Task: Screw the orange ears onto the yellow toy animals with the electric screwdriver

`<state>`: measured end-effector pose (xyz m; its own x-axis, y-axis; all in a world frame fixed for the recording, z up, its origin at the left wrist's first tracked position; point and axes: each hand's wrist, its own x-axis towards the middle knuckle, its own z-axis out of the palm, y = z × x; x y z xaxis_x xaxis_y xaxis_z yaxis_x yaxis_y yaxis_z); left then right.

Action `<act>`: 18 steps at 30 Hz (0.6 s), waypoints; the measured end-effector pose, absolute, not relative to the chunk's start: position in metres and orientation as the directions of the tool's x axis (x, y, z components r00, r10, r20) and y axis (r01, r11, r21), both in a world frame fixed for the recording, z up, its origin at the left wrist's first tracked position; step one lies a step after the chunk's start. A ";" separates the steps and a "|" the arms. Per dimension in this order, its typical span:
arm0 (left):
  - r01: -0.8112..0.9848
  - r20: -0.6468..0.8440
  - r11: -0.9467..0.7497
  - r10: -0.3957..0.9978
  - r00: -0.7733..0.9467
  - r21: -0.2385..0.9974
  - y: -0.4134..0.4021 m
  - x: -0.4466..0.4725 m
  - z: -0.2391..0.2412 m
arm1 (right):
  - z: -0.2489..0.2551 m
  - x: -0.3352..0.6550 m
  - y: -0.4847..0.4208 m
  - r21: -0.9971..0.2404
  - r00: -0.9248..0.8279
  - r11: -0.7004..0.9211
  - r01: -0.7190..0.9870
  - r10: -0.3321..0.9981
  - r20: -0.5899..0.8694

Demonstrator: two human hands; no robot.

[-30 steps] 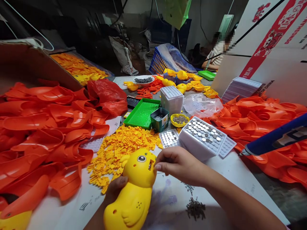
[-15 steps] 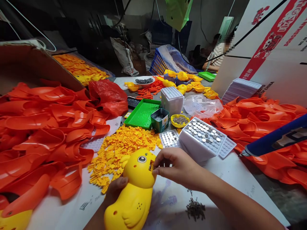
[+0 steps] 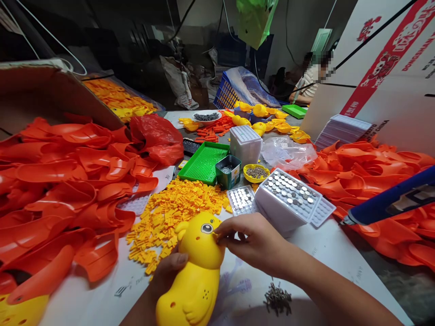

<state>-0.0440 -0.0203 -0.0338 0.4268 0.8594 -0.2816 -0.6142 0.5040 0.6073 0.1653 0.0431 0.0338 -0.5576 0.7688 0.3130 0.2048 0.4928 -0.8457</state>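
Observation:
My left hand (image 3: 170, 267) is wrapped round the back of a yellow plastic toy duck (image 3: 193, 280), which leans with its head up and its side facing me. The duck has a printed eye, a moulded wing, small speaker holes and screw holes. At the front of its face, my right hand (image 3: 249, 237) presses with thumb and fingers pinched together. Whatever sits between those fingertips is too small and covered to name. Left of the duck's head spreads a heap of small yellow plastic pieces (image 3: 183, 199). A little pile of screws (image 3: 277, 299) lies right of the duck.
Orange plastic parts are heaped at left (image 3: 64, 181) and right (image 3: 374, 181). A blue electric screwdriver (image 3: 390, 197) juts in from the right. Further back stand a tray stack with button cells (image 3: 290, 192), a green tray (image 3: 200, 165), a metal tin (image 3: 228, 179) and a yellow bowl (image 3: 255, 180).
The duck and both hands have shifted slightly right in view. The right fingertips have moved up closer to the eye, and the dark opening seen at the face is now covered.

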 end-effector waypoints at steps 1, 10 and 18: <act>-0.597 -0.297 0.501 0.862 0.411 0.627 -0.019 -0.043 -0.030 | 0.034 0.166 0.043 -0.845 -0.561 0.490 0.213 0.770 0.305; -0.530 -0.316 0.452 0.889 0.332 0.717 -0.019 -0.021 -0.004 | 0.040 0.164 0.038 -0.788 -0.555 0.415 0.455 0.824 0.113; -0.615 -0.439 0.579 0.813 0.383 0.535 -0.019 -0.035 -0.032 | 0.031 0.164 0.035 -0.675 -0.576 0.674 0.301 0.693 0.434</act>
